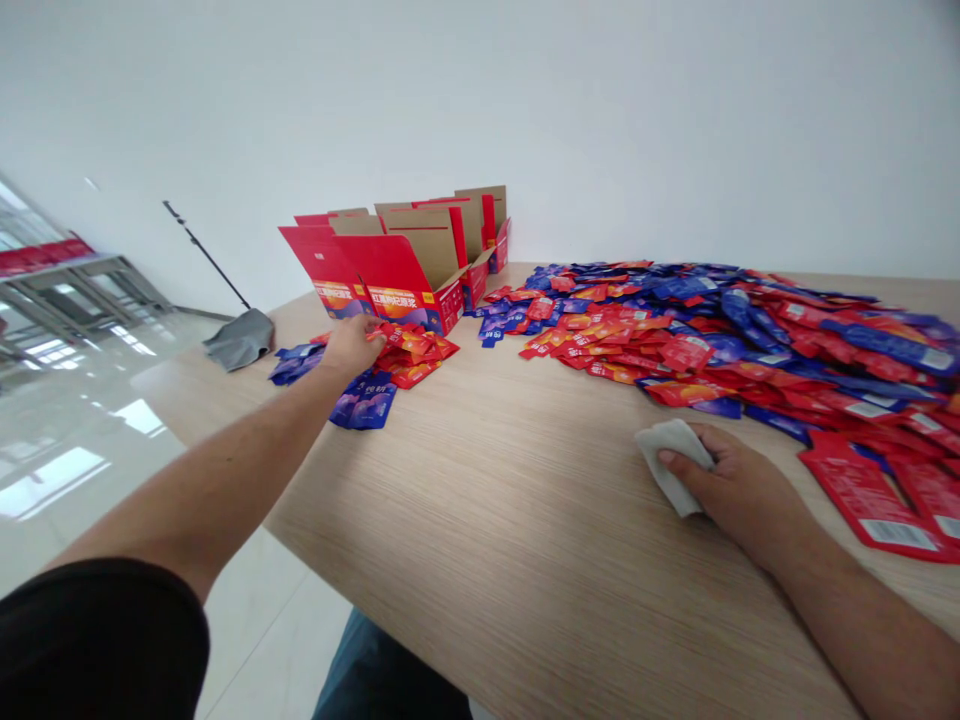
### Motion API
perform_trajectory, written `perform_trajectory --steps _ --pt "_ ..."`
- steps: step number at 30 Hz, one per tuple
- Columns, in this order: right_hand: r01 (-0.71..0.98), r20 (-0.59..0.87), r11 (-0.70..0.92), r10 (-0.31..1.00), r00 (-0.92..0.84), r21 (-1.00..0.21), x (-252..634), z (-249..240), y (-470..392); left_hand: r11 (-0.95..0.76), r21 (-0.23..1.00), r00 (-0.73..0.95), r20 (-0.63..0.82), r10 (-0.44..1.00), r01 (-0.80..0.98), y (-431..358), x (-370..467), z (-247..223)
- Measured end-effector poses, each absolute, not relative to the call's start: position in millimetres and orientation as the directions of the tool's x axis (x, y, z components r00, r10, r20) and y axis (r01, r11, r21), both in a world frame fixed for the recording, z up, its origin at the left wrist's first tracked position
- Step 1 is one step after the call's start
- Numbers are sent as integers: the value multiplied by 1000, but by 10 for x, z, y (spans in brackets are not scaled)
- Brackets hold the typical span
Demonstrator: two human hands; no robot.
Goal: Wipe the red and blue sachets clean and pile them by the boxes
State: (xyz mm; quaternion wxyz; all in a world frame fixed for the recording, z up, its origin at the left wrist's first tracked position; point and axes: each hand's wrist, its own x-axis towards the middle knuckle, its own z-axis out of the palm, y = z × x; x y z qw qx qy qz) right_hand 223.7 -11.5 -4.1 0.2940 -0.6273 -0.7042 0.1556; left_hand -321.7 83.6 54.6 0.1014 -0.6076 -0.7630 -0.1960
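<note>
On the far left of the table, my left hand (pixel 351 345) is at a small heap of pouches, its bent fingers pinching a red pouch (pixel 390 338) at the heap's top. Blue pouches (pixel 365 402) lie below and to the left of that hand. My right hand (pixel 739 480) grips a folded light-grey cloth (pixel 673 462), thumb on top, low over the wooden table (pixel 495 500). The fingers under the cloth are hidden. Just beyond my right hand spreads a big pile of red and blue pouches (pixel 675 345).
Open red cardboard boxes (pixel 401 275) with raised flaps stand behind the small heap. Flat red pouches (pixel 874 500) lie at the right, near my forearm. A grey cloth-like item (pixel 241 340) with a dark pole sits at the left edge. A white wall closes off the back.
</note>
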Motion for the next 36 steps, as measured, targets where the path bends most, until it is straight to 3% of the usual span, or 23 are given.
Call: perform_trajectory --steps 8,16,23,29,36 --pt "767 123 113 991 -45 -631 2248 -32 -117 -147 -86 162 207 965 985 1112 -2695 183" --pt "771 125 114 991 -44 -627 2226 -48 -122 -9 -185 40 165 986 983 1354 -2940 304" --pt "767 111 103 993 -42 -633 2239 -65 -130 95 -116 -67 225 972 989 1300 -3061 458" --pt "760 132 134 989 -64 -636 2229 -66 -138 -91 18 84 256 963 996 1156 -2482 373" --pt "738 177 186 980 -91 -648 2174 -37 -159 -368 204 323 221 920 907 1029 -1194 132"
